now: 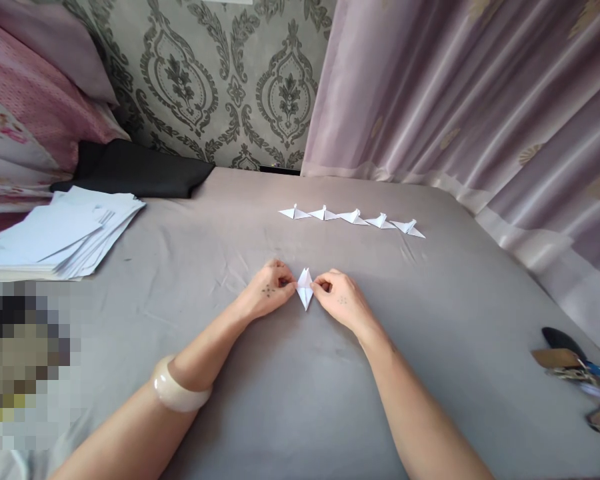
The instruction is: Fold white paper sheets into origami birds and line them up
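- The left side corner of the small folded paper (305,297) is pinched between thumb and forefinger of the left hand (269,291); the right side corner is pinched likewise by the right hand (343,300).
- By this opposed grip the paper is probably kept steady and evenly tensioned; whether it is rested on the cloth or raised slightly cannot be told.
- Its white, crisp diamond is narrowed to one tip towards the person and split into two tips at the far end.
- Both wrists are angled inward, seemingly so that the fingertips can be brought level; a smooth, pale bangle (180,395) is worn on the left forearm.
- Beneath, a soft grey cloth (285,407) is lightly creased.
- Beyond, five winged paper figures (355,217) are set in a slanting row, wingtips touching or nearly so, perhaps to be kept together and out of the hands' way.
- At far left, loose white sheets (75,230) are stacked unevenly beside matte black material (145,170).
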